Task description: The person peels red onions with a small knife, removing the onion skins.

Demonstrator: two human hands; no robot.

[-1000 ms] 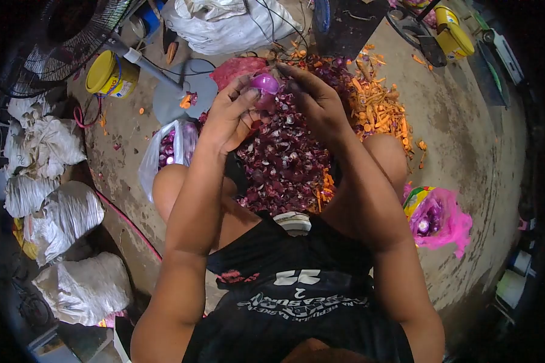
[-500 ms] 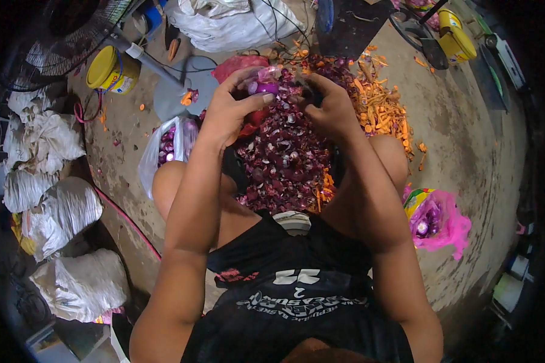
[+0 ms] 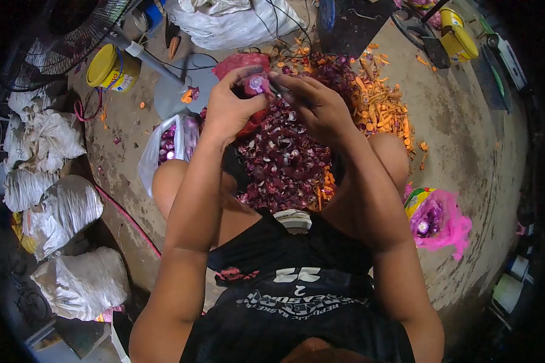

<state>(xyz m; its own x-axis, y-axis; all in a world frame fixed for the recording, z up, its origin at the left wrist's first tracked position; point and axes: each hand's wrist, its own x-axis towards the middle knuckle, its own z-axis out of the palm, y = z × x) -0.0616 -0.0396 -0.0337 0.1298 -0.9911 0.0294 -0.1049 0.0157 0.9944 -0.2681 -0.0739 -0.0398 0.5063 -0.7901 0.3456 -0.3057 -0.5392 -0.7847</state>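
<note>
A purple onion [image 3: 257, 83] is held in my left hand [image 3: 235, 103], its pale cut end facing up. My right hand [image 3: 321, 106] is beside it, fingers bent together and fingertips close to the onion; whatever it grips is hidden. Below both hands lies a heap of dark red onion skins [image 3: 284, 157] between my legs. A red mesh bag [image 3: 242, 62] lies just beyond my left hand.
Carrot pieces [image 3: 381, 109] are heaped at the right. A white bag of onions [image 3: 169, 142] sits at my left, a pink bag [image 3: 445, 224] at my right. A fan pole [image 3: 145, 57], yellow bucket [image 3: 112, 68] and white sacks [image 3: 82, 284] stand at the left.
My left hand has turned the onion so its cut end shows. My right hand has moved left and its fingers have come together near the onion.
</note>
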